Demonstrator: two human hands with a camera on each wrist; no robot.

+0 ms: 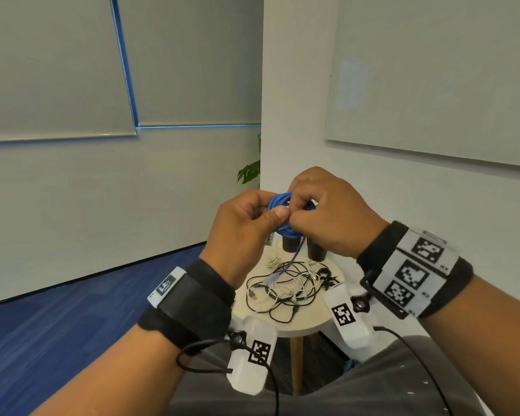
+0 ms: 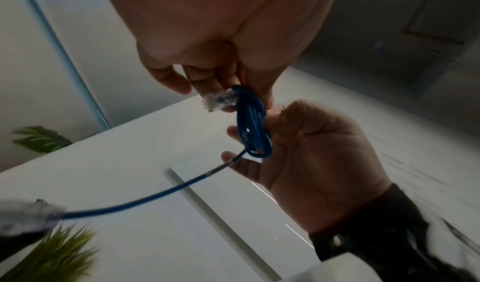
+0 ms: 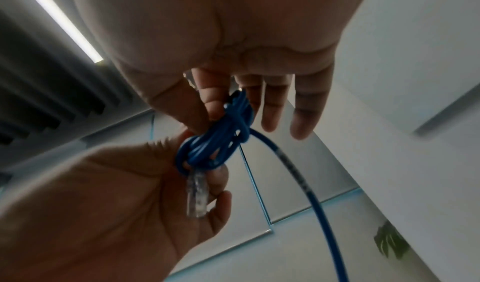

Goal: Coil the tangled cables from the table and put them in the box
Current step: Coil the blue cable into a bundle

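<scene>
Both hands are up in front of the chest, working on one blue ethernet cable (image 1: 285, 217) that's mostly wound into a small coil. Left hand (image 1: 246, 232) has its fingers curled round the left side of the coil with the thumb pressed on top. From the right wrist camera you can see the clear plug (image 3: 197, 194) at one end lying against the left fingers (image 3: 221, 196), just under the coil. Right hand (image 1: 333, 211) pinches the coil's right side between thumb and forefinger; in its own wrist view the other fingers (image 3: 303, 111) hang loose and fairly straight, not touching the cable.

One loose tail of the blue cable drops from the bottom of the coil toward the small round table (image 1: 309, 321) below. So the coil itself is held in the air above the table, between the two hands, not resting on anything.

Down on the tabletop there's a messy tangle of black and white cables (image 1: 285, 286) spread across the middle, one with a USB plug sticking out toward the left edge. Two black cups (image 1: 315, 250) stand at the far edge, partly hidden behind the hands. No box shows in any view, so I can't tell where it is.

Wrist straps with printed markers (image 1: 412, 274) on both arms, and a green leafy plant (image 1: 248, 172) peeking round the wall corner in the back.
</scene>
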